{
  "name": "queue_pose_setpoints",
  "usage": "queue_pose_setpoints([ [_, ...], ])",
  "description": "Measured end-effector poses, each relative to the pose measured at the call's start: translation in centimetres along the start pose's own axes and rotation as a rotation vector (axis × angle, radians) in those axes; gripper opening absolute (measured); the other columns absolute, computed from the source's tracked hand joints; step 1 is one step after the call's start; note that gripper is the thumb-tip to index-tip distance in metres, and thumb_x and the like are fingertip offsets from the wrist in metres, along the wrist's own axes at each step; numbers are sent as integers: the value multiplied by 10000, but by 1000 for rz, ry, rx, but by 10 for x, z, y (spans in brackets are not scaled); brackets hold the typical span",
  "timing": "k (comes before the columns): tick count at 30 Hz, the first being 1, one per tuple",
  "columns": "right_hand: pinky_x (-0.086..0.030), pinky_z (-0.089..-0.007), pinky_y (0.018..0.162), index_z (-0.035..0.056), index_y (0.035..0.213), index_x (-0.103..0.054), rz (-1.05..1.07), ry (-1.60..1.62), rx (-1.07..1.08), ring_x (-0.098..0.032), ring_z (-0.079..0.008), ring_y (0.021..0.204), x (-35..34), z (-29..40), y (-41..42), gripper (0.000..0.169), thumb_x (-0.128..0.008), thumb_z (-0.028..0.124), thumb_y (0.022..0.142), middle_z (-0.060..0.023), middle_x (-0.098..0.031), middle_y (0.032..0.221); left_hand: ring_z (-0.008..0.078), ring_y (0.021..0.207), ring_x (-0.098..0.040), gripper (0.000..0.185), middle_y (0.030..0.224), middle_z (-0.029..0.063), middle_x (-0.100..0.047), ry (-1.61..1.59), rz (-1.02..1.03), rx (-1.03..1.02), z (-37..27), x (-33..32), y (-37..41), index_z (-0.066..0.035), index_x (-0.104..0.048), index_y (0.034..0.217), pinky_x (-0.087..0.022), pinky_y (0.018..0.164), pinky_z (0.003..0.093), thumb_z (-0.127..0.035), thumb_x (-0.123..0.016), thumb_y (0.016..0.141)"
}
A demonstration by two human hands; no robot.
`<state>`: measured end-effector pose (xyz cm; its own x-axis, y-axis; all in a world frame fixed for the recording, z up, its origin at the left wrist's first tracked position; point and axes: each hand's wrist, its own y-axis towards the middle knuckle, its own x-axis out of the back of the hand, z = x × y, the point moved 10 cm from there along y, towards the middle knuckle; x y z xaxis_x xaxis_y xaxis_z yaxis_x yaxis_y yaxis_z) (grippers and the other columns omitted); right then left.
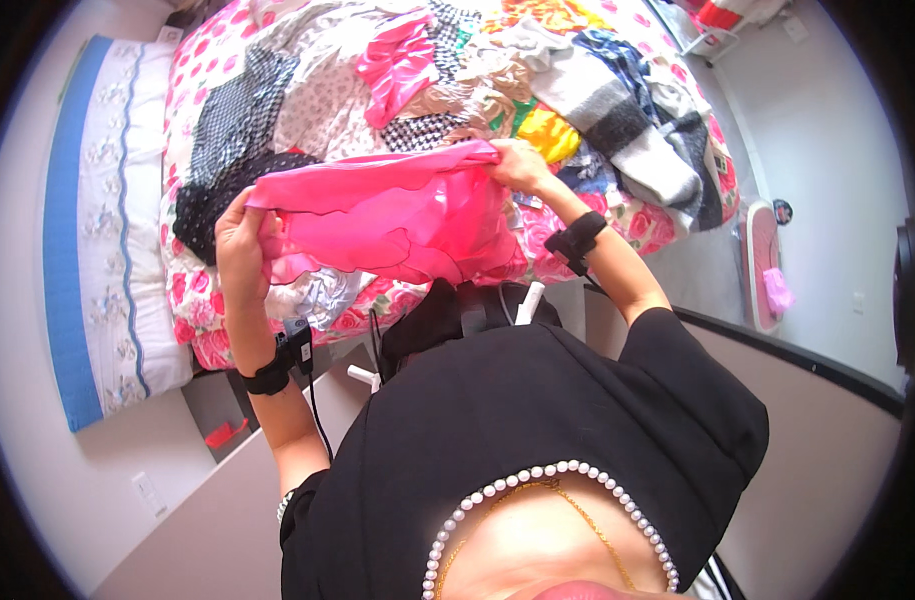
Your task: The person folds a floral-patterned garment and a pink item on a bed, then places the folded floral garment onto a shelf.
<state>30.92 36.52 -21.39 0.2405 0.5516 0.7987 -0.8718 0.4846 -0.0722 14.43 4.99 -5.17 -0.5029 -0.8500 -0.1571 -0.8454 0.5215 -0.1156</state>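
Note:
A thin, shiny pink cloth (382, 217) is stretched between my two hands over the near side of the bed. My left hand (241, 232) grips its left corner, with the thumb on top. At the right, my right hand (519, 166) pinches the upper right corner. The cloth's middle sags in folds with dark-edged hems. Behind it, a black dotted cloth (224, 196) lies near my left hand, and a yellow cloth (549, 135) lies just beyond my right hand. A pale crumpled cloth (326, 296) shows below the held cloth.
The rose-patterned bed cover (194, 292) carries a heap of clothes, including a grey-white-black striped knit (615, 124), a checked cloth (236, 112) and another pink satin piece (399, 67). A blue-edged white cloth (116, 225) borders the left. An ironing-board-like pink panel (762, 262) stands at right.

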Motion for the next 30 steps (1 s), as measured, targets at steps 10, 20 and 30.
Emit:
queue_pose_setpoints([
  [10,-475,-411,789,158,1015,-601,-173,-126,18,-587,-321,944,48,-34,27,307,-587,125,710,-145,-616,918,62,509,-378,164,603,-44,-418,-103,-144,-76,-20,44,-13,-90,-546,781,-316,471,216,-180,-550,918],
  [20,-501,-382,719,147,992,-665,-375,-22,31,-652,-319,770,147,-41,51,289,-528,216,747,-156,-659,774,87,578,-484,121,661,-19,-519,-128,-347,-114,-32,117,0,-71,-567,814,-416,579,231,-142,-558,911],
  [30,-469,-293,840,17,1149,-495,-36,1033,-11,-550,-159,951,124,-70,79,322,-439,216,902,-78,-559,1088,158,693,-595,176,780,40,-607,-369,-213,-22,-20,138,54,-41,-557,1065,-505,637,285,-148,-514,933],
])
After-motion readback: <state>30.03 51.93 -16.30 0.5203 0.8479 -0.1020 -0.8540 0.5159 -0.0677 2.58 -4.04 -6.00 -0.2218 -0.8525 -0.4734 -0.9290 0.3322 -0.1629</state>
